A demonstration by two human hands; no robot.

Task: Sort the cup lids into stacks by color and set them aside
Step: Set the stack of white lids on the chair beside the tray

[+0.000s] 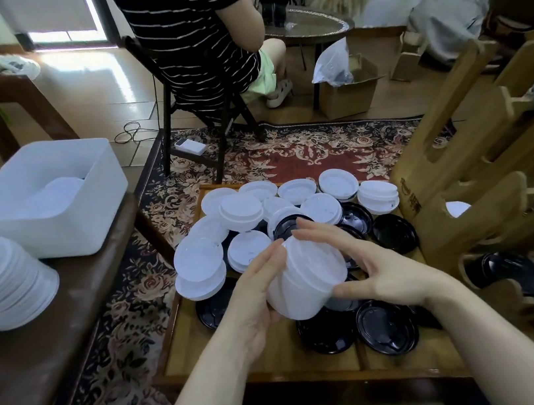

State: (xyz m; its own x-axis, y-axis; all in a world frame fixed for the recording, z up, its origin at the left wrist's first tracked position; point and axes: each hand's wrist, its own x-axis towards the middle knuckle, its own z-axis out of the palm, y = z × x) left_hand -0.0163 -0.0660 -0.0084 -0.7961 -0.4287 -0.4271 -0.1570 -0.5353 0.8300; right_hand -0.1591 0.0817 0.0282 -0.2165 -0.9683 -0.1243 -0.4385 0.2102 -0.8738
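Both hands meet at the centre of the view over a low wooden worktop [276, 364], holding a short stack of white lids [306, 278] between them. The left hand [255, 294] cups the stack from its 8 o'clock side, fingers reaching up along the stack's edge, thumb hidden beneath. The right hand [368, 267] closes on it from 3 o'clock — fingers spread over the far rim, thumb pressed against the near edge. The stack tilts, its top facing 11 o'clock.

Beyond the hands, toward 12 o'clock, loose white lids [253, 209] lie scattered and overlapping across the far half of the worktop, some upside down. Black lids [386, 326] lie flat at 5 o'clock below the right wrist, and more sit at 2 o'clock, just beside the white ones and partly under them.

At 9 o'clock, on a darker brown worktop [70, 335], a tall stack of sorted white lids [2, 285] leans at the picture's edge; behind it, toward 10 o'clock, stands a white plastic bin [48, 207] with more white lids inside.

At 3 o'clock a wooden rack [483, 177] rises beside the worktop — a black lid rests low in it. At 12 o'clock a person in a striped shirt [184, 30] sits on a dark chair, back turned, on a patterned rug [302, 148].
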